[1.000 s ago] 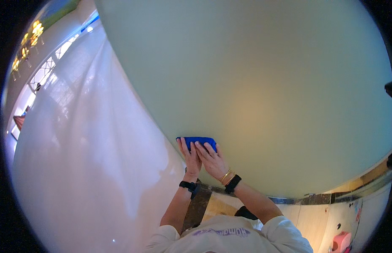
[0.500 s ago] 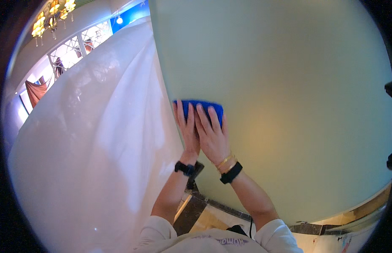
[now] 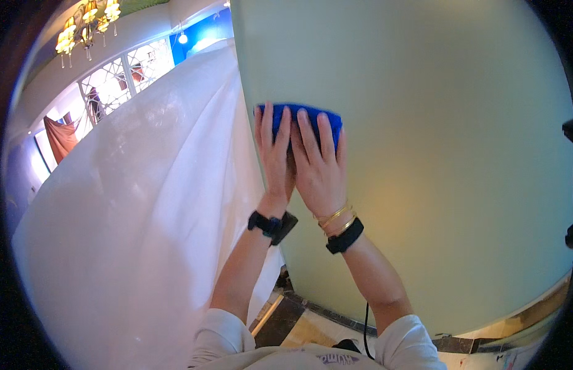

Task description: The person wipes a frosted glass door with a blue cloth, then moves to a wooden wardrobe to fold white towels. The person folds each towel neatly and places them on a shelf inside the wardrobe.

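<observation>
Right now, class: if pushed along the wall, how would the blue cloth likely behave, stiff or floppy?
Probably floppy: the blue cloth lies flat under the left hand and right hand. It would likely slide easily, since the pale green wall looks smooth.

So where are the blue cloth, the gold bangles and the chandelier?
blue cloth (image 3: 308,117), head view, its top edge above the fingers.
gold bangles (image 3: 336,219), head view, on the right wrist.
chandelier (image 3: 89,21), head view, its lit lamps.

Bright, sharp; chandelier (image 3: 86,24) glare upper left; fisheye bending, dark rim.
</observation>
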Demonstrator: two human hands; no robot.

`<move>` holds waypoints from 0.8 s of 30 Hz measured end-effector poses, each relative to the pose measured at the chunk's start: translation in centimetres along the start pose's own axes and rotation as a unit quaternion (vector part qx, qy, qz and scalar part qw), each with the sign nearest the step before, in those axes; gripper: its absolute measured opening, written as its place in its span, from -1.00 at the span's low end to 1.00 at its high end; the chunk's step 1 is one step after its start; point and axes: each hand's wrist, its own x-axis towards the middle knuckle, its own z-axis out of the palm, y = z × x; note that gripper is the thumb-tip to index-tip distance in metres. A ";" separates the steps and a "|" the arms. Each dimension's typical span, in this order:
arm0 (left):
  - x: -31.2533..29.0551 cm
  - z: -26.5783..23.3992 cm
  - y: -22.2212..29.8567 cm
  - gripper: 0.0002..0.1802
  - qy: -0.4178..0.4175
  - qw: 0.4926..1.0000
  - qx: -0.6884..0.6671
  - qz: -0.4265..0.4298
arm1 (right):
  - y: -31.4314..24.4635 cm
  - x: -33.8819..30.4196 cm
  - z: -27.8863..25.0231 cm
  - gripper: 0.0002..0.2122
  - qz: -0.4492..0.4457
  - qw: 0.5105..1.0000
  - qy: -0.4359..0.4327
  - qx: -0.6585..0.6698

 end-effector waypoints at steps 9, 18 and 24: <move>-9.1 -0.6 1.3 -0.39 -0.053 0.999 -0.013 -0.007 | -0.1 -8.8 -0.8 -0.61 0.000 0.996 -0.082 -0.016; -1.6 1.9 8.1 -0.45 0.008 0.997 -0.047 0.068 | 4.5 -4.4 -6.0 -0.61 0.036 0.996 0.043 -0.065; -14.1 2.6 10.8 -0.51 -0.102 0.987 -0.092 0.085 | 5.7 -18.5 -6.7 -0.63 0.080 0.988 -0.025 -0.129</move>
